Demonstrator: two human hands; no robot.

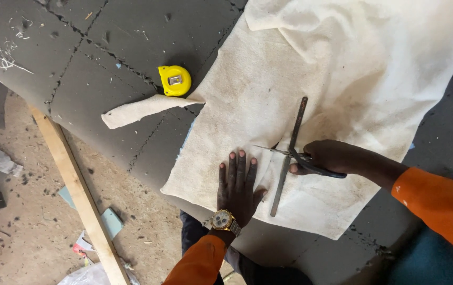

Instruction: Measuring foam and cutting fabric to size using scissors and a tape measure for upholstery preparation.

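A large cream cloth [342, 68] lies spread over a dark grey foam-covered table [105, 68]. My left hand [238, 182] presses flat on the cloth near its front edge, fingers apart, a gold watch on the wrist. My right hand [329, 157] grips dark-handled scissors [289, 155], whose blades point left into a cut in the cloth. A long metal ruler [288, 158] lies on the cloth just right of my left hand, running under the scissors.
A yellow tape measure [174, 80] sits on the foam beside a cut cloth strip [142, 110]. A wooden plank [81, 195] leans below the table's edge. Scraps and litter lie on the dirt floor [20, 221] at lower left.
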